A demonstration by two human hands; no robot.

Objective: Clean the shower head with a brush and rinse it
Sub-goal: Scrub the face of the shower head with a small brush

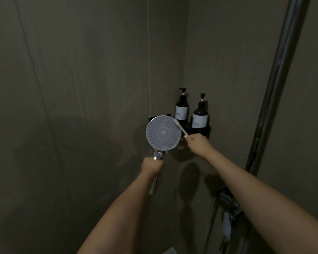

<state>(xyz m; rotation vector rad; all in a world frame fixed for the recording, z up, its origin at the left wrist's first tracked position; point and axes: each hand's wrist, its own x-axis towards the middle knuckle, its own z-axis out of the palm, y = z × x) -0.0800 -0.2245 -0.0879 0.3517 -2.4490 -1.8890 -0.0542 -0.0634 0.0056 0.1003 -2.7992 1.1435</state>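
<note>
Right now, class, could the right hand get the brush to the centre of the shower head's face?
Probably yes. The right hand already has the brush at the upper right rim of the shower head, and nothing lies across the face.

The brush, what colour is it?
White. The brush shows best in the head view, its tip against the shower head.
</note>
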